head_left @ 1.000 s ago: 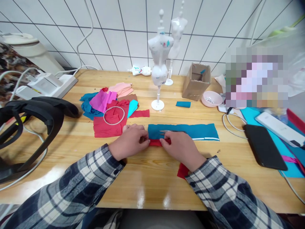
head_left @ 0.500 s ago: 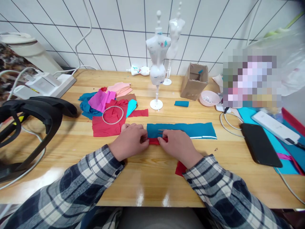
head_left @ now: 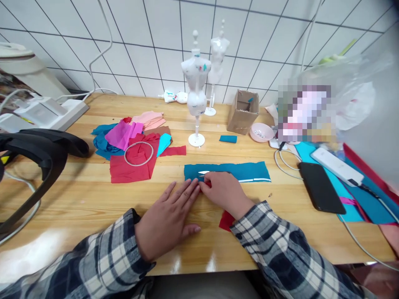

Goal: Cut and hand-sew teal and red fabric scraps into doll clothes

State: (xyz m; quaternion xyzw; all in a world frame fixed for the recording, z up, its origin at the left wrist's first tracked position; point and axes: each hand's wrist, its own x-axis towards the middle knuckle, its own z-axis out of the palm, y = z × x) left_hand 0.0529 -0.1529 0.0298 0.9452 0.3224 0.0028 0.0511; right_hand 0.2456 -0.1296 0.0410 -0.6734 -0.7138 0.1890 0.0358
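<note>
My left hand (head_left: 170, 222) lies flat on the table with its fingers spread, the fingertips beside my right hand at the lower edge of a teal cloth strip (head_left: 249, 169). Curled fingers of my right hand (head_left: 225, 192) pinch a red cloth, mostly hidden under the hand. One red corner (head_left: 226, 220) shows below my right wrist. Pointed metal tips (head_left: 204, 172) stick out above my right fingers, over the teal strip; the rest of that tool is hidden. A white line runs along the strip's lower right edge.
Cloth scraps with a metal ring (head_left: 125, 154) lie at the left, near a black headset (head_left: 62, 141). Small mannequins (head_left: 196, 79), a cardboard box (head_left: 243, 114) and a pink bowl (head_left: 262, 132) stand at the back. A black phone (head_left: 321, 187) lies at the right.
My left hand has let go of the red cloth, opened and come down nearer to me, flat on the table. My right hand keeps its pinch. The whole view has shifted slightly.
</note>
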